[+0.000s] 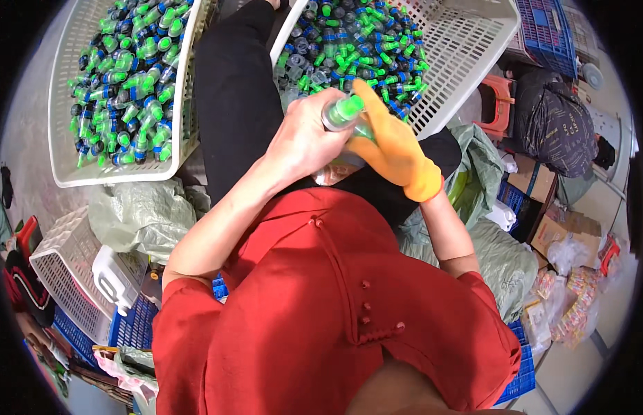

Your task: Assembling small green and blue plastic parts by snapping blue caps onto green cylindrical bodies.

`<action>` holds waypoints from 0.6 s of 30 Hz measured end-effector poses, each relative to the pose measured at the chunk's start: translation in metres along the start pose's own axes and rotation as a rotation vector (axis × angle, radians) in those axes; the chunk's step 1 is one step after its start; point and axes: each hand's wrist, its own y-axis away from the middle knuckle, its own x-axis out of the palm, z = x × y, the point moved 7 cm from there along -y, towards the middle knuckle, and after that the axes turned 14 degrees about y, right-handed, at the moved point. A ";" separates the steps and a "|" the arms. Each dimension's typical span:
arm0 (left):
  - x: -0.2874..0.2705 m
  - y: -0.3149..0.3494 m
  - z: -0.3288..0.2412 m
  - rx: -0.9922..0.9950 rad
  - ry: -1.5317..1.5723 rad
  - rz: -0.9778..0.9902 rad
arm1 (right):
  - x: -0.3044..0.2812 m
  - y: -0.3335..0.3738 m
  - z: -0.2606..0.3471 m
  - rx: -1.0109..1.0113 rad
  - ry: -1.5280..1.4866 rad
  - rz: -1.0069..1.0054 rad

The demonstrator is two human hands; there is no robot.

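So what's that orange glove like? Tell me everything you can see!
The orange glove is yellowish and looks like soft cloth. It covers the right hand, its cuff snug around the wrist. Its fingers slant toward the bare left hand and the green-capped clear piece held there. It's raised over the black trousers. Blur hides its weave and exactly what else it touches.

Left fingers [316,106] hold a green-tipped piece [345,111] beside gloved right fingers [378,109].
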 end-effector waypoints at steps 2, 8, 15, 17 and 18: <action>0.003 -0.002 -0.010 0.126 -0.008 0.017 | 0.018 0.003 -0.019 0.202 -0.533 0.038; -0.021 -0.006 0.025 -0.201 0.193 -0.214 | 0.001 -0.013 -0.010 0.160 -0.276 -0.157; -0.026 0.003 0.021 -0.284 0.193 -0.178 | 0.021 -0.014 0.011 -0.046 -0.155 -0.242; -0.027 0.011 0.004 -0.014 0.057 -0.180 | 0.039 -0.010 0.006 0.126 -0.648 -0.080; -0.027 0.015 -0.006 0.122 -0.009 -0.179 | 0.050 -0.008 0.005 0.208 -0.896 0.003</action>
